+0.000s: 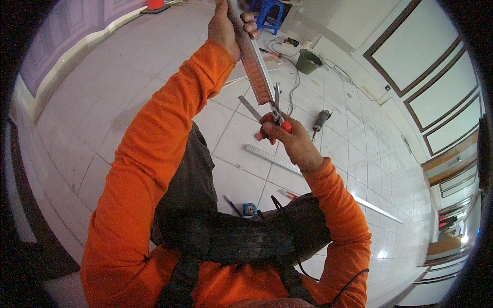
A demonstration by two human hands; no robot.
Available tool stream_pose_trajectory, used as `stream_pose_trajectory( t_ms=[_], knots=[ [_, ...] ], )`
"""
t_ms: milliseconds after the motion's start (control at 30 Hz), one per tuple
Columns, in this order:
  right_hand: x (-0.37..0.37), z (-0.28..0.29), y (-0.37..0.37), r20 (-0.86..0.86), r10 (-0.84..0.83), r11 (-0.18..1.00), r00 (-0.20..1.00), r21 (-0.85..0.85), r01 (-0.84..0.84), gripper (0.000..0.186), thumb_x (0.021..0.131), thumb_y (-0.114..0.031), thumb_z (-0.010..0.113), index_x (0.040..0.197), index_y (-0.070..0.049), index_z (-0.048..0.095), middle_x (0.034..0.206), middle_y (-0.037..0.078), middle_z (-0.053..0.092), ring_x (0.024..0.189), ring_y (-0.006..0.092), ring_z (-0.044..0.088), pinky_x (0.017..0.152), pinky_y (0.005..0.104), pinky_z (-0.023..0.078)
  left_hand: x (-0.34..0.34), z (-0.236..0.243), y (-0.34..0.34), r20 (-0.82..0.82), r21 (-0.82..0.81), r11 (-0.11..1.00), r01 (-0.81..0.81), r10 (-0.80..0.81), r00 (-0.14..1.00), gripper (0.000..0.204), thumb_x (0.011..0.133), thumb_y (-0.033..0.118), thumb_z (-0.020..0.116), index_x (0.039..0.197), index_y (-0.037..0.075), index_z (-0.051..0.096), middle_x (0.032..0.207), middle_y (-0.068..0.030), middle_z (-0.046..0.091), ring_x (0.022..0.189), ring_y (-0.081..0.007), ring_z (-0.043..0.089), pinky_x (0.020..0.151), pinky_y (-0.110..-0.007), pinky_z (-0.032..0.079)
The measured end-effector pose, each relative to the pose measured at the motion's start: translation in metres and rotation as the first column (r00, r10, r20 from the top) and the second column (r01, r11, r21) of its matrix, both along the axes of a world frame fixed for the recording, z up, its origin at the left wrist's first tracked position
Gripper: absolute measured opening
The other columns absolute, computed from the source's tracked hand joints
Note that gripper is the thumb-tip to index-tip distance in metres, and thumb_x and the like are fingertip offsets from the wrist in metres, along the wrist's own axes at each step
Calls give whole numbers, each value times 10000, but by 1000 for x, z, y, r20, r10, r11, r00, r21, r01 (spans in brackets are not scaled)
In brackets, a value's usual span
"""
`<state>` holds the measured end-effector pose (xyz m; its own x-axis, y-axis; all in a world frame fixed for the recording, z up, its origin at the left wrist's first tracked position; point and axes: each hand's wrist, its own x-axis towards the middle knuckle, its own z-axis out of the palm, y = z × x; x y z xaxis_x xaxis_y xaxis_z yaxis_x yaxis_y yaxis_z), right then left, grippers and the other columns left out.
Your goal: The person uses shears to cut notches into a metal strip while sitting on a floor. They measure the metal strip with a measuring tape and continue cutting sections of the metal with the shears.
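My left hand (224, 28) grips a long metal channel (254, 66) near the top of the view, fingers wrapped round it. The channel slants down toward my right hand (294, 139), its inner side looking reddish brown. Closed round the red handles of a pair of tin snips (277, 105), my right hand holds the blades parted at the channel's lower end. Whether the blades touch the metal, I cannot tell. A flat metal ruler (249, 108) lies on the floor just left of the snips. Below my right hand lies a slotted metal strip (272, 158), partly hidden by my forearm.
By my legs lie a blue tape measure (249, 209), a dark blue pen (234, 206) and a red utility knife (288, 194). A power drill (322, 120) rests to the right. Farther off stand a green bucket (308, 62) among cables, a blue stool (270, 16) and an orange cone (154, 5).
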<state>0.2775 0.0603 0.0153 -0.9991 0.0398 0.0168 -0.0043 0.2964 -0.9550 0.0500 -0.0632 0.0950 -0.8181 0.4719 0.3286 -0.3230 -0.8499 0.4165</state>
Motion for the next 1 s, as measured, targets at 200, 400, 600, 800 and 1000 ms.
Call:
stream_pose_trajectory(
  t_ms=[200,400,600,800,1000],
  knots=[
    [2,-6,-2,62,-7,999,998,43,4,242,937,-271,584,1003,-38,601,810,8,601,718,102,523,646,259,438,-6,-15,-1,-143,-40,996,-80,73,987,468,953,566,385,962,121,527,639,4,462,513,-152,433,488,-315,379],
    [-10,-18,18,-24,72,987,997,144,-68,241,942,-258,592,1014,-27,594,793,6,585,723,100,531,649,256,445,10,-1,-1,37,-54,989,-138,140,989,428,927,592,424,943,170,490,647,1,463,479,-155,417,463,-324,366],
    [-2,-8,3,40,15,985,999,173,-21,284,951,-330,510,929,-55,574,792,12,565,748,156,505,723,326,440,12,-5,-8,52,-91,984,-152,157,986,446,914,609,448,949,164,448,670,-7,448,525,-150,422,506,-321,369],
    [-1,-9,6,31,12,993,999,120,-16,259,917,-258,598,1040,-30,592,787,-16,553,702,81,494,659,239,422,8,-12,0,-1,-110,983,-147,147,989,446,908,598,468,931,153,463,669,0,447,522,-144,425,513,-307,363],
    [3,-8,7,69,11,989,998,149,-22,316,914,-270,602,1082,-4,583,823,15,572,726,105,510,684,262,448,6,-15,-2,1,-101,990,-98,98,995,450,896,608,481,936,159,476,670,8,449,534,-135,434,520,-303,365]
  ],
)
